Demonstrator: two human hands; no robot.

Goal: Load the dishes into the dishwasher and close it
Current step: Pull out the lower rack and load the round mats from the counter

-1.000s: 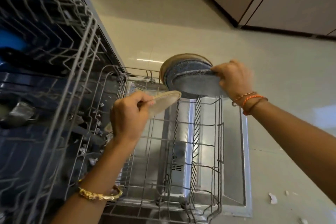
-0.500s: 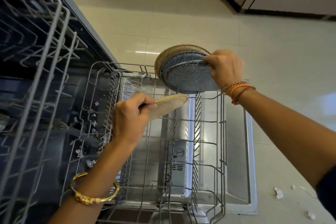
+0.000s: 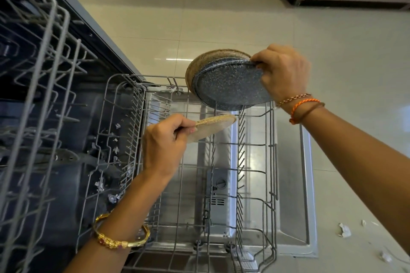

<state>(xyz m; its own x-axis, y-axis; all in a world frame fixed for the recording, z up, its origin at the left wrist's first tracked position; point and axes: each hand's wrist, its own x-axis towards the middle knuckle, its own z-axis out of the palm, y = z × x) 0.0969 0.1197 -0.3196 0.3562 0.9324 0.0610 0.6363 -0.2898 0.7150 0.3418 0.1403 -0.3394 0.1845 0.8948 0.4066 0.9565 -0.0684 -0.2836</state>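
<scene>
lower rack [image 3: 271,162]: pulled out over the open door [image 3: 307,195], centre of view.
upper rack [image 3: 44,68]: at 9 o'clock, above and left of the lower rack.
left hand [image 3: 164,142]: over the lower rack, holding a single plate [image 3: 213,127].
right hand [image 3: 281,71]: at 1 o'clock from the left hand, holding a plate stack [image 3: 226,84] over the rack's far edge.
floor [image 3: 221,6]: beyond and right of the door.

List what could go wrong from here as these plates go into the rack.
The right hand grips a stack of plates by one edge only, above the lower rack; one might slip out. The left hand holds a beige plate nearly flat, so it may miss the upright tines.
</scene>
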